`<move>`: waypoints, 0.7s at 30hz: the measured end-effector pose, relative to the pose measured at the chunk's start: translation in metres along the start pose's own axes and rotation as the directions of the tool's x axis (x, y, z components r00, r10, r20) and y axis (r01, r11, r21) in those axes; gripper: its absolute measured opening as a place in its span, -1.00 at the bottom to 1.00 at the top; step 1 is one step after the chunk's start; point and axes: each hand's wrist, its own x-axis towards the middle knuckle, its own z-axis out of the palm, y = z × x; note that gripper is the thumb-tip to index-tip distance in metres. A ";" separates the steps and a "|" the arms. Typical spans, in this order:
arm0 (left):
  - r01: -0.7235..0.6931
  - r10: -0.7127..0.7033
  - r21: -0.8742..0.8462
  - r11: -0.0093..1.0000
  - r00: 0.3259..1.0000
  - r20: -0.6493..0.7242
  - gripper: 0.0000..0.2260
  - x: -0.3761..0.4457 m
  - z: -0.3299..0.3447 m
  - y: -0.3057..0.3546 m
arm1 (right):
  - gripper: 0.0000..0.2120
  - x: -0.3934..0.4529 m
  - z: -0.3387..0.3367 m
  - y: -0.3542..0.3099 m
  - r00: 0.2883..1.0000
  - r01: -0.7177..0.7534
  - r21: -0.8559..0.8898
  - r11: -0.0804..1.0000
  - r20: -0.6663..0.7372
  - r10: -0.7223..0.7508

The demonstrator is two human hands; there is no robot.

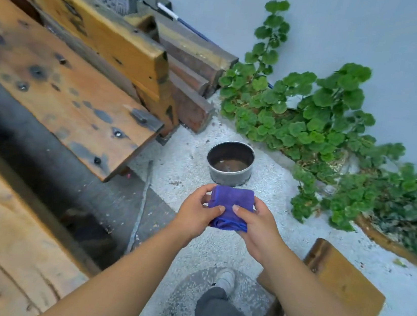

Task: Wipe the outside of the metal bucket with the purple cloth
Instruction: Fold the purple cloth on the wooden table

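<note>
Purple cloth [231,206], folded, is gripped by left hand [195,216] and right hand [259,227], thumbs on top, held just short of the metal bucket [230,164].

Bucket [230,162] on floor [187,165], bench [63,101] left, plant [313,118] right

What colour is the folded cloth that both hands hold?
The cloth is purple, leaning toward blue. It shows clearly in the head view, the only one.
</note>
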 end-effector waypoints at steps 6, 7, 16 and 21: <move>0.070 -0.067 -0.073 0.995 0.997 0.036 -0.62 0.053 0.040 -0.001 | -0.71 0.049 -0.043 -0.023 0.999 -0.047 0.017 0.999 -0.005 0.047; 0.079 -0.077 -0.067 0.995 0.996 0.040 -0.62 0.061 0.044 -0.002 | -0.70 0.057 -0.049 -0.022 0.999 -0.052 0.028 0.998 0.001 0.052; 0.159 -0.160 0.012 0.987 0.983 0.095 -0.62 0.179 0.060 -0.060 | -0.65 0.175 -0.103 0.019 0.998 -0.026 0.025 0.999 -0.051 0.027; 0.132 -0.144 0.101 0.986 0.982 0.126 -0.61 0.288 0.056 -0.124 | -0.67 0.288 -0.133 0.061 0.996 0.017 0.067 0.998 -0.092 -0.010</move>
